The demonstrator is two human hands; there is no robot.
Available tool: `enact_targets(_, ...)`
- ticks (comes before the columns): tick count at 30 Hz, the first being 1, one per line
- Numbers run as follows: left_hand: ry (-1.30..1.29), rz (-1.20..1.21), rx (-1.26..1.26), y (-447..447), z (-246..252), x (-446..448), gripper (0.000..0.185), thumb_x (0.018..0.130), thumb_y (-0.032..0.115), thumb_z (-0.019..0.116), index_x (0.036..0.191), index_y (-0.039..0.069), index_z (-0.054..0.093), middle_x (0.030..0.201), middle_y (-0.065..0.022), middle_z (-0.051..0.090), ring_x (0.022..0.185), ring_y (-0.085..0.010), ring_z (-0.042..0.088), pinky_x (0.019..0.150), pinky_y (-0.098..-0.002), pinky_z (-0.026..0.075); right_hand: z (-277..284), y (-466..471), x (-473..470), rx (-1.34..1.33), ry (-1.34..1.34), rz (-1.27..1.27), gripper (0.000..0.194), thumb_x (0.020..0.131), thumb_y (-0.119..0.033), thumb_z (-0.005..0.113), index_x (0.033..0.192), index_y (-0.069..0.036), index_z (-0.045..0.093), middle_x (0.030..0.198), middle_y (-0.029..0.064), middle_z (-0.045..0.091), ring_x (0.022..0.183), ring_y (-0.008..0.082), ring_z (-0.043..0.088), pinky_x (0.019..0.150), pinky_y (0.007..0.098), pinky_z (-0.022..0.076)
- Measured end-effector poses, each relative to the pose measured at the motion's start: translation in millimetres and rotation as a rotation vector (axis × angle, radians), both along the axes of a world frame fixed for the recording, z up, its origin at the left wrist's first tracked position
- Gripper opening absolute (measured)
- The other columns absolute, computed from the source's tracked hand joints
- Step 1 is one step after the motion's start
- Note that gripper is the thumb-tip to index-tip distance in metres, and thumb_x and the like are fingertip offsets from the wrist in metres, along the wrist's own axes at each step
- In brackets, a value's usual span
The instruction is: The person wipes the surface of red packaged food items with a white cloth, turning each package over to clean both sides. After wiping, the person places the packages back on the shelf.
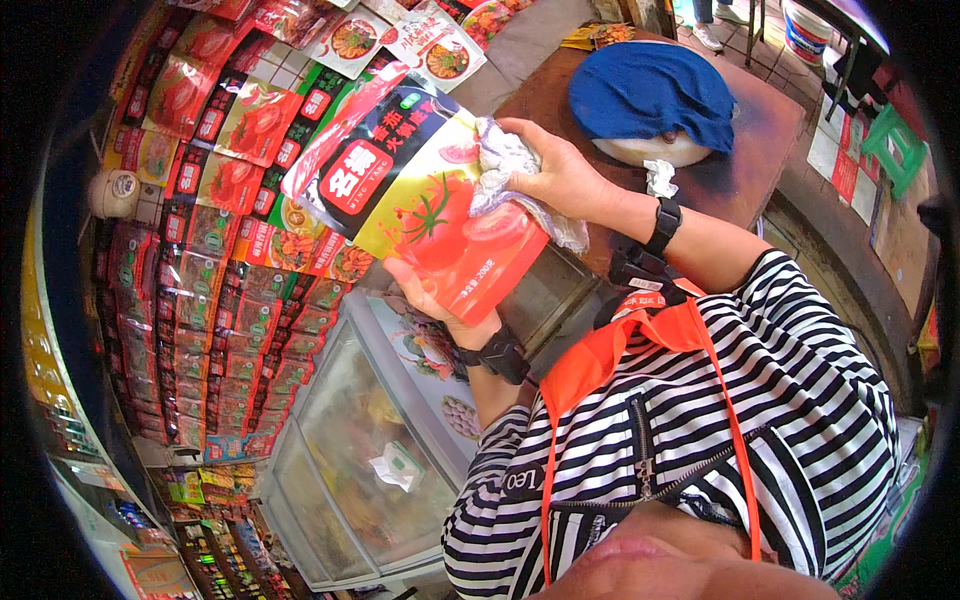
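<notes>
A red and yellow foil pouch (442, 232) with tomatoes pictured on its front and a black band bearing writing is held up before me, tilted. My left hand (439, 300) grips it at the lower left edge, thumb on the printed face and fingers behind it. In my right hand (562, 169) is a crumpled white cloth with purple edging (506, 165), pressed against the pouch's right side. Part of the cloth hangs past the pouch's edge. Black bands circle both wrists.
Rows of packaged seasoning pouches (225, 184) fill a display at left. A glass-topped chest freezer (360, 442) stands below. On the brown table (757, 150) lies a blue cloth (652, 94) over a round white object, beside a crumpled tissue (660, 178). A green stool (896, 150) is at right.
</notes>
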State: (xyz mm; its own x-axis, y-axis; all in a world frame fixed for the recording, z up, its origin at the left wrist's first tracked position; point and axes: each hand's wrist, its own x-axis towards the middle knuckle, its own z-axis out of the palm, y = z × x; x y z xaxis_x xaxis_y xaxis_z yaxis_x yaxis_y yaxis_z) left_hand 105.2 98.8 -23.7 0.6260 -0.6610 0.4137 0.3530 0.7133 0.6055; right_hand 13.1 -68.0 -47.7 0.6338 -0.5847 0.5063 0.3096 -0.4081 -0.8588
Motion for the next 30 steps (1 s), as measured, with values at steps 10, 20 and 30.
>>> enact_targets(10, 0.044, 0.047, 0.102, -0.2, -16.4, -1.1, 0.075, 0.098, 0.059, 0.045, 0.153, 0.010, 0.029, 0.155, -0.0163, 0.036, 0.140, -0.0382, 0.038, 0.114, -0.0580, 0.032, -12.2, -11.1, 8.5, 0.316, 0.035, -0.071, 0.029, 0.096, -0.023, 0.058, 0.106, 0.002, 0.068, 0.084, 0.0112, 0.072, 0.081, 0.0114, 0.063, 0.075, 0.0350, 0.0531)
enact_targets(20, 0.093, -0.023, 0.093, 11.1, -19.2, -0.6, 0.076, 0.098, 0.061, 0.044, 0.152, 0.010, 0.031, 0.153, -0.0165, 0.038, 0.137, -0.0390, 0.041, 0.113, -0.0587, 0.034, 18.5, -25.8, -18.2, 0.265, -0.088, 0.389, 0.044, 0.090, -0.006, 0.064, 0.132, -0.002, 0.051, 0.115, 0.0024, 0.064, 0.105, 0.0087, 0.057, 0.093, 0.0262, 0.0477)
enact_targets(30, 0.270, -0.308, -0.083, 7.8, -29.1, -6.8, 0.072, 0.098, 0.058, 0.046, 0.151, 0.009, 0.035, 0.149, -0.0177, 0.044, 0.134, -0.0397, 0.045, 0.111, -0.0588, 0.036, 31.6, -38.2, 8.1, 0.357, -0.152, 0.007, 0.032, 0.097, -0.029, 0.061, 0.086, -0.001, 0.074, 0.070, -0.0043, 0.063, 0.066, 0.0044, 0.055, 0.056, 0.0260, 0.0458)
